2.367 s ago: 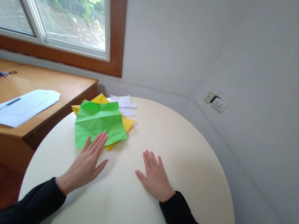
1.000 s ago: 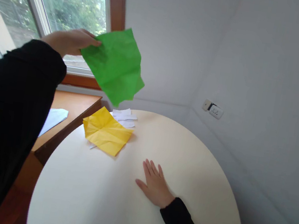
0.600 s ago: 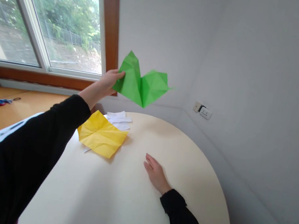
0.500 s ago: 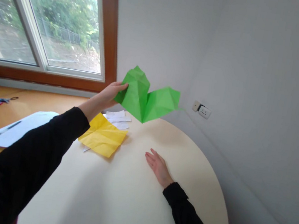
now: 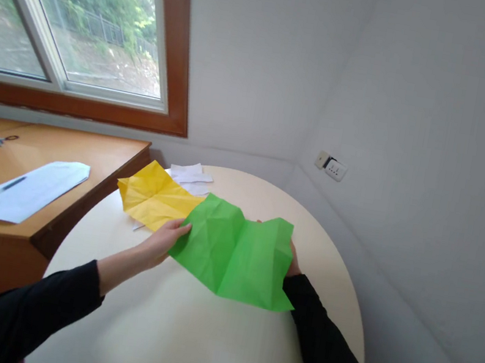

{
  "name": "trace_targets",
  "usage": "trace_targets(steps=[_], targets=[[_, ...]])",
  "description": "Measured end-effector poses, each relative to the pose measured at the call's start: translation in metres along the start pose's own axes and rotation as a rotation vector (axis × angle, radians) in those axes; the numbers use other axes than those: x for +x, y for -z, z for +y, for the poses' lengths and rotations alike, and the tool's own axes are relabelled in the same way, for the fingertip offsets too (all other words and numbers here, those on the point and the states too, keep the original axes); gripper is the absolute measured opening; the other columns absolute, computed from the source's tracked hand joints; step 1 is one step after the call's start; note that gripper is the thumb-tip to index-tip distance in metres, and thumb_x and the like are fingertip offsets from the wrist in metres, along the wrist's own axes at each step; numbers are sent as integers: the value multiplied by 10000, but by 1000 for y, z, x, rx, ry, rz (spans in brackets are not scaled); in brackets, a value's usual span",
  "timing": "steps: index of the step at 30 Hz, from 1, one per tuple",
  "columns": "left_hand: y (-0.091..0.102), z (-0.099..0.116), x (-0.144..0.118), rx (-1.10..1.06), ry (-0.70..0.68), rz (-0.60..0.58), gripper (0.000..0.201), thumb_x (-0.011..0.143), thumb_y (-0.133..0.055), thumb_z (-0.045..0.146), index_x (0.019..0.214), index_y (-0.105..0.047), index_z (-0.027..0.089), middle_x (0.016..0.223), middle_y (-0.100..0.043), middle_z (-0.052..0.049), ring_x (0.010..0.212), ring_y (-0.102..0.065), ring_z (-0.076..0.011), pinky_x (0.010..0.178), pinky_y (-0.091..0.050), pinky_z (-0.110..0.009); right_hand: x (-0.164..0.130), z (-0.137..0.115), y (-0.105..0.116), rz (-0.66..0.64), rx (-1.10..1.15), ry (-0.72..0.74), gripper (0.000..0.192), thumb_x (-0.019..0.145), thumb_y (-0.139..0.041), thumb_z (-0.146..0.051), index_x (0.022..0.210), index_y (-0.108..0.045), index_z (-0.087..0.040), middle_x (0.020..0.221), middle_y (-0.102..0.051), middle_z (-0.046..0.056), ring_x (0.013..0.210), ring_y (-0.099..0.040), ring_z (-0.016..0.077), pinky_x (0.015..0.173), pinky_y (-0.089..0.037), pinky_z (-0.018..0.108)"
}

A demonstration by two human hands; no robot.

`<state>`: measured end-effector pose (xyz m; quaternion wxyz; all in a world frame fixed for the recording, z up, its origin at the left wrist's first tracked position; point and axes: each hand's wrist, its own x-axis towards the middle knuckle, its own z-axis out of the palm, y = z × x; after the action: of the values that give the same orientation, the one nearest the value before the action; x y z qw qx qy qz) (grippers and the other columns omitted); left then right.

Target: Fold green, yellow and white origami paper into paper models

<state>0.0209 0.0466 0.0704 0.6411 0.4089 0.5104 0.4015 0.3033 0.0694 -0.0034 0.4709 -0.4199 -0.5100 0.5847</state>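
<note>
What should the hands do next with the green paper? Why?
Maybe lower the green paper onto the white table: the left hand holds it up by one side, and a crease bends its middle. The right hand is mostly hidden behind it, its grip unclear.

Pale walls [image 5: 262, 61] — daylit, brown-framed window [image 5: 82, 25] — wooden desk [image 5: 103, 152] below.

Round table [image 5: 178, 344], yellow sheet [image 5: 151, 194], white papers [image 5: 190, 176]

Creased green paper [image 5: 234, 254] in left hand [image 5: 165, 240]
</note>
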Motion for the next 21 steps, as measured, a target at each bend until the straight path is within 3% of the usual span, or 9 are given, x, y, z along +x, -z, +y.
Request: trace_targets(steps=[4, 8, 10, 13, 17, 19, 21], targets=[[15, -27, -7, 199, -61, 6, 311, 772, -548, 206, 1077, -560, 144, 977, -694, -100, 896, -661, -234, 845, -509, -381, -1, -6, 9, -127, 146, -87, 704, 866, -70, -627, 1294, -398, -175, 1222, -582, 132, 1137, -545, 249, 954, -409, 471], [23, -35, -5, 392, -260, -89, 692, 764, -561, 300, 1362, -227, 201, 1090, -636, -108, 911, -648, -226, 815, -516, -408, 0, -6, 15, -209, 125, -157, 511, 927, -163, -474, 1276, -392, -179, 1217, -589, 118, 1109, -572, 210, 964, -416, 421], [23, -37, -4, 476, -389, -124, 733, 781, -533, 314, 1392, -136, 231, 1174, -581, -118, 990, -618, -221, 867, -491, -419, 0, -6, 17, -205, 106, -190, 479, 931, -191, -448, 1256, -408, -171, 1195, -604, 119, 1079, -593, 211, 960, -423, 421], [18, -42, -4, 746, -558, -49, 642, 793, -508, 285, 1374, -242, 223, 1323, -440, -156, 1196, -473, -267, 995, -378, -480, -1, -5, 18, -196, 118, -217, 456, 929, -214, -425, 1205, -455, -153, 1160, -628, 118, 1061, -605, 208, 975, -414, 416], [4, -54, -8, 1159, -791, 94, 517, 812, -489, 228, 1320, -392, 236, 1479, -189, -135, 1370, -143, -333, 1059, -229, -558, -2, -4, 21, -176, 168, -224, 396, 913, -267, -374, 1125, -528, -166, 1114, -659, 89, 1058, -607, 181, 1009, -392, 361], [-6, -62, -11, 1302, -885, 40, 468, 833, -463, 207, 1300, -433, 233, 1494, -182, -127, 1377, -107, -336, 1063, -194, -576, -2, -4, 23, -138, 176, -228, 368, 891, -312, -369, 1102, -545, -178, 1091, -672, 76, 1045, -613, 182, 1011, -392, 356], [-16, -72, -12, 1413, -881, -80, 459, 861, -434, 247, 1319, -419, 218, 1490, -216, -141, 1374, -141, -324, 1064, -196, -571, -3, -4, 25, -84, 173, -206, 359, 869, -349, -373, 1105, -544, -186, 1105, -666, 65, 1060, -605, 184, 1019, -385, 356]])
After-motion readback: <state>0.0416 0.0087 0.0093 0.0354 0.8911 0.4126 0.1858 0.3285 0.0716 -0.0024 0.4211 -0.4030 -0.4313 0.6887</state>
